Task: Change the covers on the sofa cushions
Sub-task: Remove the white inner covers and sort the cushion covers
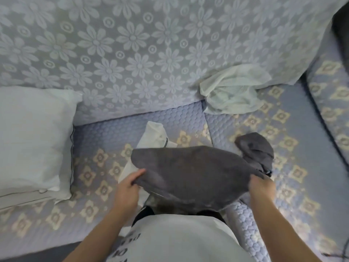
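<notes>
A dark grey cushion cover (190,173) is stretched over a cushion in front of me, above the sofa seat. My left hand (128,188) grips its left edge, and my right hand (261,190) grips its right edge. A loose bunch of the grey fabric (257,150) trails off to the right. Under the grey cover lies a white cover (153,135) with a dark zip, partly hidden. A crumpled white mesh cover (232,91) lies on the seat against the backrest. A white cushion (32,140) rests at the left.
The sofa seat (283,129) has a quilted blue cover with beige flowers. The backrest (132,44) carries a grey floral throw. A second seat section (328,87) runs along the right. A dark object (342,25) sits at the top right corner.
</notes>
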`<state>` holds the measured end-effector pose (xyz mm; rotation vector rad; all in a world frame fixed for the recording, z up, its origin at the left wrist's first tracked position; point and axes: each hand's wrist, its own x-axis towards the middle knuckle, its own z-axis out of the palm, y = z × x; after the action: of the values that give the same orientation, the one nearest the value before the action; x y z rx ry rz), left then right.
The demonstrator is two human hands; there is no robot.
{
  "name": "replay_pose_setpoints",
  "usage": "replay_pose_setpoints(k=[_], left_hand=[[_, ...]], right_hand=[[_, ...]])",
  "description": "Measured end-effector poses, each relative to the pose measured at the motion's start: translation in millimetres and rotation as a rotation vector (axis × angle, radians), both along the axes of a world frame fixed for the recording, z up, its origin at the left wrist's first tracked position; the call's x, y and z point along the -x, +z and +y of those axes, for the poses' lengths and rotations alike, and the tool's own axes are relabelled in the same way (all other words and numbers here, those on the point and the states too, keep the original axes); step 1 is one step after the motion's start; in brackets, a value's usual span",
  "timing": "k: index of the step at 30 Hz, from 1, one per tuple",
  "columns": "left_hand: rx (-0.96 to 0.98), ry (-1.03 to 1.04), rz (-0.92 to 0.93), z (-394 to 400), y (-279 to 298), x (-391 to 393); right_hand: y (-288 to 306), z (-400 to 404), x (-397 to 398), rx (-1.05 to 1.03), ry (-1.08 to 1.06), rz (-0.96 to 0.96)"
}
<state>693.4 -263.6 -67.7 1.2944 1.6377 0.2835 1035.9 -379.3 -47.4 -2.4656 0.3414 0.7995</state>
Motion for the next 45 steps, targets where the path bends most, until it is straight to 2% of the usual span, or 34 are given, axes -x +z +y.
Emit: replay_pose_setpoints(k=[3, 5, 7, 9, 11, 12, 13, 16, 17, 20, 22, 25, 29, 30, 32, 33, 35, 37, 39, 42, 44, 45], left_hand=[[0.101, -0.188, -0.201, -8.7, 31.0, -68.4], [0.221, -0.197, -0.362, -22.4, 49.7, -109.8], [0.197, -0.118, -0.423, -27.8, 59.6, -128.5], [0.131, -0.032, -0.419, -18.8, 63.4, -120.9], [0.018, -0.024, -0.360, 1.5, 72.3, -102.8], [-0.034, -0.051, -0.317, 10.7, 79.3, -95.7], [-0.074, -0.105, -0.274, 18.4, 88.1, -87.9], [-0.044, -0.345, -0.257, 34.6, 121.0, -71.7], [-0.014, -0.472, -0.260, 38.4, 134.1, -63.0], [0.052, -0.874, -0.287, 38.4, 169.4, -51.4], [0.010, -0.994, -0.298, 34.6, 184.7, -45.3], [-0.071, -0.969, -0.311, 35.4, 191.3, -35.8], [-0.317, -1.049, -0.150, 38.5, 187.8, -20.5], [-0.392, -1.036, -0.118, 40.0, 186.8, -20.0], [-0.498, -1.000, -0.093, 43.8, 183.5, -21.8], [-0.514, -0.992, -0.075, 44.9, 183.1, -24.7], [-0.485, -0.968, -0.073, 44.5, 187.2, -30.5], [-0.490, -0.937, -0.103, 40.6, 194.2, -34.5], [-0.474, -0.975, -0.078, 37.7, 196.4, -29.6], [-0.302, -1.259, 0.063, 34.3, 195.3, -11.4], [-0.206, -1.382, 0.042, 27.4, 201.1, -8.7], [-0.179, -1.396, -0.005, 23.6, 204.6, -10.9]], right_hand=[[17.1, 41.6, 47.5, -0.212, 0.441, 0.079], [47.5, 61.8, 96.4, -0.372, 0.589, 0.270], [74.8, 69.8, 121.7, -0.559, 0.445, 0.556], [84.2, 63.5, 118.2, -0.793, 0.272, 0.922], [89.0, 55.3, 93.6, -0.892, 0.302, 1.136], [86.4, 53.6, 81.1, -0.869, 0.398, 1.128], [77.7, 51.7, 70.4, -0.805, 0.566, 1.003], [58.9, 63.3, 47.7, -0.522, 1.183, 0.225], [55.4, 71.2, 49.3, -0.439, 1.386, 0.040], [36.0, 88.4, 65.1, -0.400, 1.893, -0.283], [36.3, 102.3, 85.7, -0.415, 2.075, -0.379], [50.1, 122.3, 92.6, -0.431, 2.129, -0.354], [70.8, 129.8, 102.6, -0.541, 2.174, -0.395], [69.9, 129.8, 107.8, -0.592, 2.144, -0.323], [70.4, 128.8, 119.9, -0.687, 1.979, -0.095], [69.3, 126.0, 124.5, -0.731, 1.883, -0.095], [66.8, 115.4, 133.2, -0.748, 1.652, -0.249], [66.3, 96.7, 142.8, -0.703, 1.380, -0.315], [62.7, 74.0, 151.4, -0.648, 1.279, -0.348], [64.7, 44.9, 149.4, -0.476, 1.391, -0.428], [74.2, 35.1, 141.5, -0.511, 1.574, -0.533], [81.5, 33.4, 142.8, -0.548, 1.688, -0.501]])
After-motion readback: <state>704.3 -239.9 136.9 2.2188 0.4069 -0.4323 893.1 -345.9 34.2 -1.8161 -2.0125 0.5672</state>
